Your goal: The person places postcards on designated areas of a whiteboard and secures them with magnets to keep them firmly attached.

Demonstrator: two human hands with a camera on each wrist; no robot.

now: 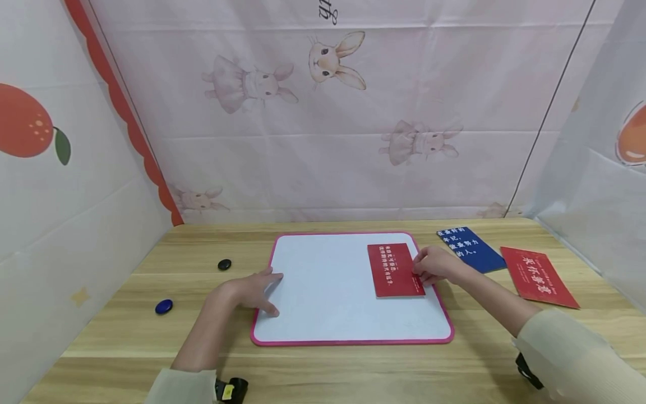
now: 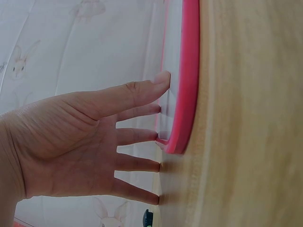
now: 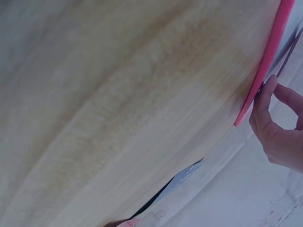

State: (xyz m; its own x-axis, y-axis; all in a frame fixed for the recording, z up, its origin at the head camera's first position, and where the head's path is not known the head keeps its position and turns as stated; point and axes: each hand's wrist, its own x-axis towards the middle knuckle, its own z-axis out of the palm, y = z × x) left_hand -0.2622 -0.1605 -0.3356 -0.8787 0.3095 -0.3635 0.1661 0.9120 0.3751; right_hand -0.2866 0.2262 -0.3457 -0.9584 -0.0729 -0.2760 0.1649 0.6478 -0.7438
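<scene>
A whiteboard (image 1: 313, 314) with a pink frame lies flat on the wooden table. My left hand (image 1: 254, 293) touches its left side with thumb and fingers spread; in the left wrist view the thumb (image 2: 163, 80) is over the white surface at the pink edge. On the right half of the board is a red card (image 1: 396, 272) with white writing. My right hand (image 1: 433, 265) pinches the card's right edge between thumb and fingers, seen edge-on in the right wrist view, where the right hand (image 3: 279, 127) is close over the pink rim.
Right of the board lie a blue card (image 1: 471, 249) with white writing and another red card (image 1: 539, 276). To the left are a black round magnet-like disc (image 1: 224, 264) and a blue one (image 1: 164, 306). A rabbit-printed cloth (image 1: 323, 168) hangs behind the table.
</scene>
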